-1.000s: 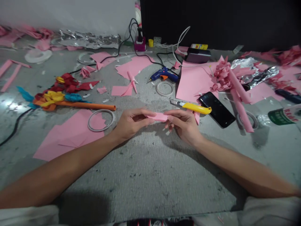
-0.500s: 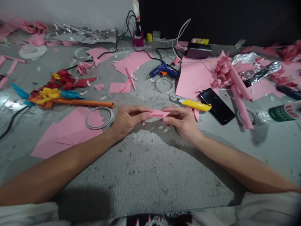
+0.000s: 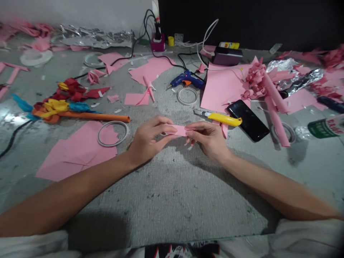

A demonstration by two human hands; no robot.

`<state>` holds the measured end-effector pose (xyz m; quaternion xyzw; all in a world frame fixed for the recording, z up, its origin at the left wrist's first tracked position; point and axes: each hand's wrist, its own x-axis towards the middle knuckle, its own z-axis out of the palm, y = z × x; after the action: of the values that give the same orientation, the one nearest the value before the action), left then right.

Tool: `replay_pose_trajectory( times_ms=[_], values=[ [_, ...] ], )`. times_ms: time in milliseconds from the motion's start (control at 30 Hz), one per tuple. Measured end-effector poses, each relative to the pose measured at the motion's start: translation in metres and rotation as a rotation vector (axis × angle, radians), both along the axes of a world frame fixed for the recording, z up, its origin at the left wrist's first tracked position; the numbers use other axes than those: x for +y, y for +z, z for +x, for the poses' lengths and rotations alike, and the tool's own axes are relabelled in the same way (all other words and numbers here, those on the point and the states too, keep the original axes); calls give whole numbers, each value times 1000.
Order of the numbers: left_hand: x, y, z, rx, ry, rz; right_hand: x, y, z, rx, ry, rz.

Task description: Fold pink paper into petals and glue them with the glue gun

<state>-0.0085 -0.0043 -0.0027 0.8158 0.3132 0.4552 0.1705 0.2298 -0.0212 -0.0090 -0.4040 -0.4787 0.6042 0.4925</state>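
Note:
A small folded strip of pink paper (image 3: 179, 130) is held level between my two hands, just above the grey table (image 3: 172, 193). My left hand (image 3: 150, 138) pinches its left end between thumb and fingers. At the other end, the thumb and forefinger of my right hand (image 3: 208, 138) grip it, with the lower fingers curled beneath. Right behind my right hand lies a yellow box cutter (image 3: 224, 119), blade out and pointing left, partly over a folded pink scrap (image 3: 223, 129). A roll of tape (image 3: 113, 133) rests on pink sheets (image 3: 72, 154) left of my left hand.
A blue hot glue gun (image 3: 186, 79) with a cord lies beyond my hands, near another tape ring (image 3: 187, 96). A black phone (image 3: 248, 120), pink paper flowers (image 3: 255, 77) and a bottle (image 3: 325, 128) are at right. An orange paper tube (image 3: 96, 116) with coloured petals lies at left.
The pink strip has been turned so its flat face shows instead of its layered edge. My left fingers have shifted on its end; my right hand has hardly moved.

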Motion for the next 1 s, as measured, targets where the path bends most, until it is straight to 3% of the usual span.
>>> replay_pose_trajectory(
  times_ms=[100, 200, 267, 367, 533, 767, 1000],
  values=[
    [0, -1, -4, 135, -5, 149, 0, 1, 1, 21, 17, -18],
    [-2, -3, -6, 224, -31, 166, 1, 3, 1, 62, 31, -53],
    [-4, -2, -4, 208, 2, 87, 0, 4, 2, 81, 51, -60],
    [-8, 1, -1, 121, 37, -162, -1, 4, 2, 73, 82, -37],
    [-17, 5, 7, 20, -126, -587, -6, 5, 2, 10, 86, 25],
    [-27, -1, 14, 17, -141, -521, -15, 17, -4, -96, 119, 54],
    [-25, -4, 12, -148, -205, -643, -19, 15, -5, -162, 43, 214]
  ],
)
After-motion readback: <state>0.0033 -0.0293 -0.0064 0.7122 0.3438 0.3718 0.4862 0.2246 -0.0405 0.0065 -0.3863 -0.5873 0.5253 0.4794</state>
